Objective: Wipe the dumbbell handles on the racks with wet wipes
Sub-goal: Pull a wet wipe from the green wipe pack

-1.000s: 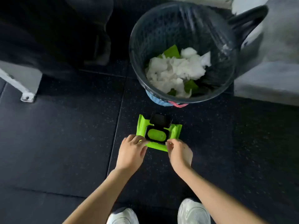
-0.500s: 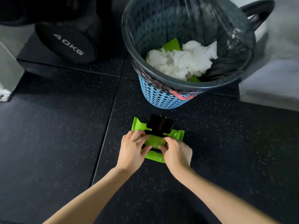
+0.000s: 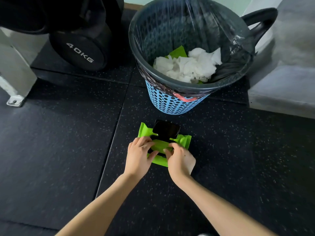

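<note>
A green wet wipe pack [image 3: 185, 139] lies on the black rubber floor, its black flip lid [image 3: 166, 128] standing open. My left hand [image 3: 138, 156] grips the pack's left side, fingers over the top and thumb on its front. My right hand [image 3: 179, 160] curls its fingertips at the pack's opening, and a white wipe [image 3: 191, 164] shows under its palm. A black 40KG dumbbell [image 3: 80, 51] sits on the low rack at the upper left; its handle is hidden.
Just behind the pack stands a blue perforated bin [image 3: 167, 103] with a black liner, holding several used white wipes [image 3: 185, 67]. A black kettlebell handle [image 3: 260, 18] and a grey concrete step [image 3: 281, 86] are at the right. A white rack foot [image 3: 14, 101] is at the left.
My view has dropped closer and shifted, bringing the 40KG dumbbell into sight. Both hands moved from the pack's front edge onto its opening, fingers now curled there.
</note>
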